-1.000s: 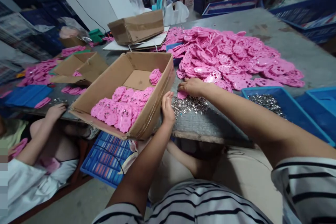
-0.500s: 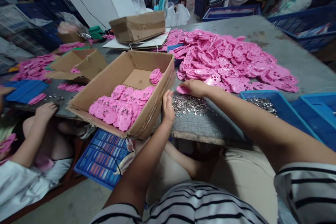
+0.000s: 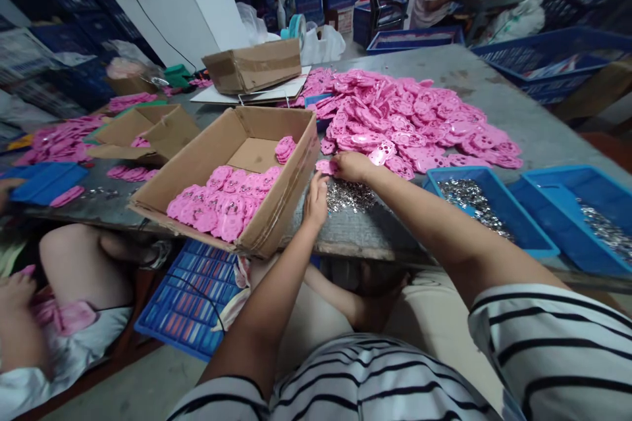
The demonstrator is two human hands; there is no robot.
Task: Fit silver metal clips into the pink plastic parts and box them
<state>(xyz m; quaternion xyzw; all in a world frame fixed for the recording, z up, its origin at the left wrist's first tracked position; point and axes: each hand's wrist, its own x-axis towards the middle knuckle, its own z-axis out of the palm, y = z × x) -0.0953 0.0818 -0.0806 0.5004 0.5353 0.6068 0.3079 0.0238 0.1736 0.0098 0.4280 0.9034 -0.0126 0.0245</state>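
Note:
My right hand (image 3: pixel 351 166) pinches the edge of a flat pink plastic piece (image 3: pixel 324 166) with a scalloped outline, just above the table. Beside the cardboard box, my left hand (image 3: pixel 315 202) is raised with its fingers stretched out, their tips close under that pink piece; whether they touch it I cannot tell. A heap of small shiny metal parts (image 3: pixel 350 196) lies below my right hand. Behind it spreads a large pile of similar pink pieces (image 3: pixel 409 115). Inside the open cardboard box (image 3: pixel 291 200) are stacked pink pieces (image 3: pixel 230 200) with small metal bits on them.
Blue trays (image 3: pixel 546 247) of metal parts stand at the right. A smaller carton (image 3: pixel 170 135) and another box (image 3: pixel 251 66) are behind the large box. A co-worker's bare leg (image 3: pixel 74 263) shows at the left, near a blue crate (image 3: pixel 190 296) below the table edge.
My right hand has brought the pink piece slightly left, closer to my left hand's fingertips. The view has turned right, showing more of the blue trays. The neighbour's hand has left the table edge.

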